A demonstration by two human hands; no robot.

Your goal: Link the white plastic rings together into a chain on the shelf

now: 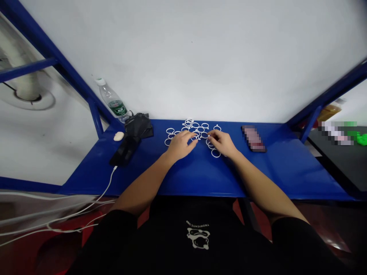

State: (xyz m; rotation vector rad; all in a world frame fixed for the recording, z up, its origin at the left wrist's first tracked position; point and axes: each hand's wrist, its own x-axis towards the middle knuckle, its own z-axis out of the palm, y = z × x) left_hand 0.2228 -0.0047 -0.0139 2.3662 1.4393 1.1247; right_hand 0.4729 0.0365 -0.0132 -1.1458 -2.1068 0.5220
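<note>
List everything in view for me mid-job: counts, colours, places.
Rings: at least ten, white, back centre
Table: one, blue, under rings
Water bottle: one, clear, green label, back left
Bag: one, black, beside bottle
Slim device: one, black, by bag
Cables: several, white, lower left
Oval object: one, cream, by bag
Phone: one, dark edges, right of rings
Frame: one, blue, both sides
Wall: one, white, behind table
Pipe: one, pale, far left
Clutter: several pieces, mixed colours, far right
Furniture: count unclear, red, below
T-shirt: one, black, bottom
Left hand: one, bare, over rings
Right hand: one, bare, over rings
</note>
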